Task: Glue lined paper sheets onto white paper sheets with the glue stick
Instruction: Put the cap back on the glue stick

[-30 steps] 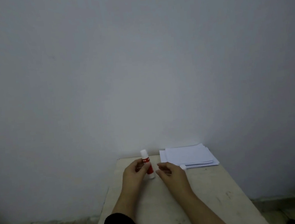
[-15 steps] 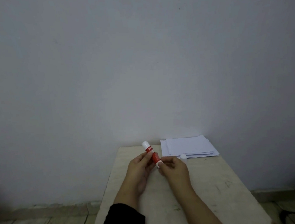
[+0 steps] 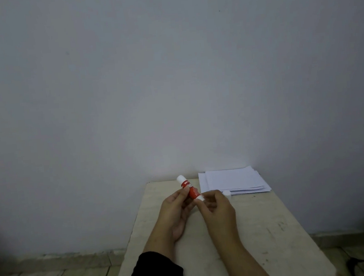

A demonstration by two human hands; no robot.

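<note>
On table [image 3: 273, 235], far right: paper stack [image 3: 233, 180], parked within reach. Left hand [image 3: 174, 213] grips glue stick [image 3: 190, 189], tilted above tabletop; right hand [image 3: 216, 209] pinches its lower white end, likely twisting. Small white cap [image 3: 226, 193] beside stack, off already.

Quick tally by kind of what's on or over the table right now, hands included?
Glue stick: 1, held by both hands
Small white cap: 1, on the table beside the paper
Paper stack: 1, sheet count cannot be told
Hands: 2, left hand and right hand
Total: 5
</note>
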